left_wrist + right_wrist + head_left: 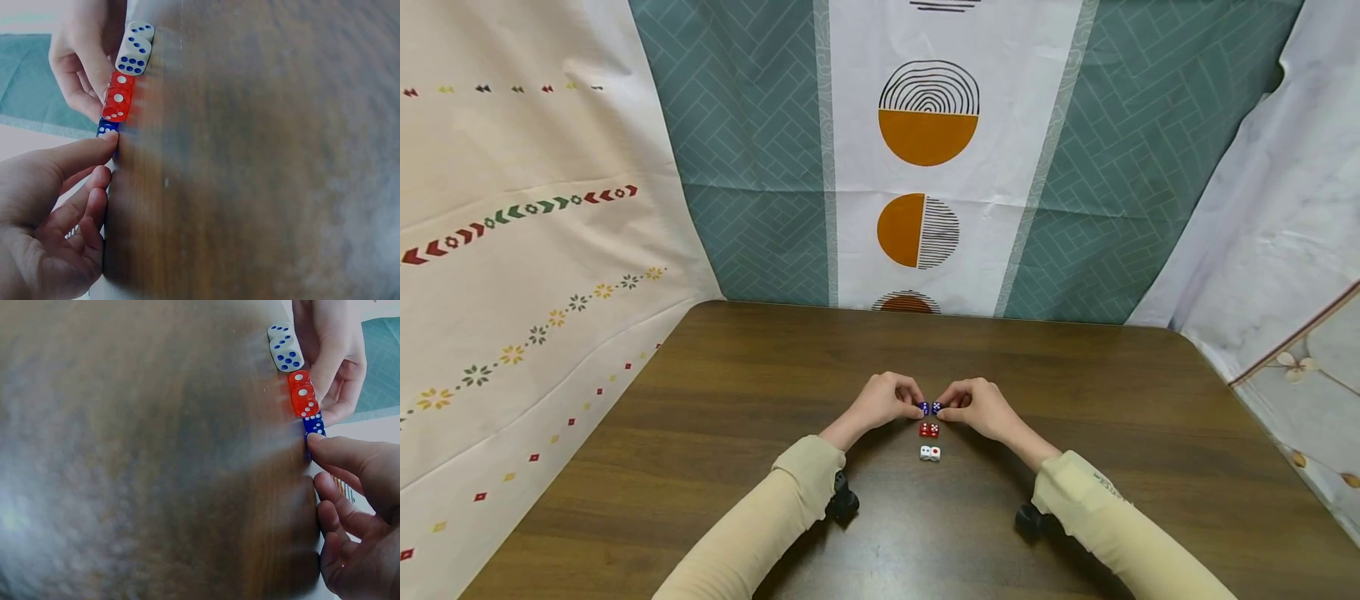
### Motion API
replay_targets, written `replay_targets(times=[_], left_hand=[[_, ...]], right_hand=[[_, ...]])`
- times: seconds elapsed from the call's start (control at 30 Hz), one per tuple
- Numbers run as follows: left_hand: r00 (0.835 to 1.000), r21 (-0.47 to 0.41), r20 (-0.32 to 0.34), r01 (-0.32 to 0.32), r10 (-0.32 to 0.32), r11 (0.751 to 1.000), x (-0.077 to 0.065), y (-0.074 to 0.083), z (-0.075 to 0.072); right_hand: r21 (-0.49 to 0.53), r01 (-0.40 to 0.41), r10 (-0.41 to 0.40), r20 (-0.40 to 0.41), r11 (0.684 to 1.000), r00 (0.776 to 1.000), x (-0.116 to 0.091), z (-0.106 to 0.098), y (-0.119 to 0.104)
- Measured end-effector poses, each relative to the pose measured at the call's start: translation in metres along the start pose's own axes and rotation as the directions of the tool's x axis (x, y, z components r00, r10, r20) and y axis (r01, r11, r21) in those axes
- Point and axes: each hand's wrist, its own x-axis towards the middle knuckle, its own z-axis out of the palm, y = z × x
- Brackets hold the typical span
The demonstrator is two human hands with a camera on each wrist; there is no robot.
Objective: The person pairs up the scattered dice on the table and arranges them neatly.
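Two blue dice with white pips stand side by side on the wooden table, with a slight gap between them in the head view. My left hand [886,400] pinches the left blue die [924,407] between thumb and forefinger. Opposite it, my right hand [979,407] pinches the right blue die [936,407] in the same way. Just nearer to me is a pair of red dice [928,430], set against each other. Nearer still sits a pair of white dice [930,453], also touching. In the left wrist view, the thumb [87,153] partly covers its blue die.
The brown wooden table [760,358] extends around the dice on every side. A patterned cloth [752,167] hangs behind its far edge, and light cloths hang at both sides. Black wrist cameras are strapped below each cuff, close to the tabletop.
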Motion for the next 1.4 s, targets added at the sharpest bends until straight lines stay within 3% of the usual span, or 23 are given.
replay_targets(times=[1.4], left_hand=[[1.000, -0.056, -0.004, 0.016, -0.016, 0.998, -0.0021, 0.0000, 0.0026]], right_hand=[[0.009, -0.009, 0.009, 0.000, 1.000, 1.000, -0.0035, 0.0023, -0.0007]])
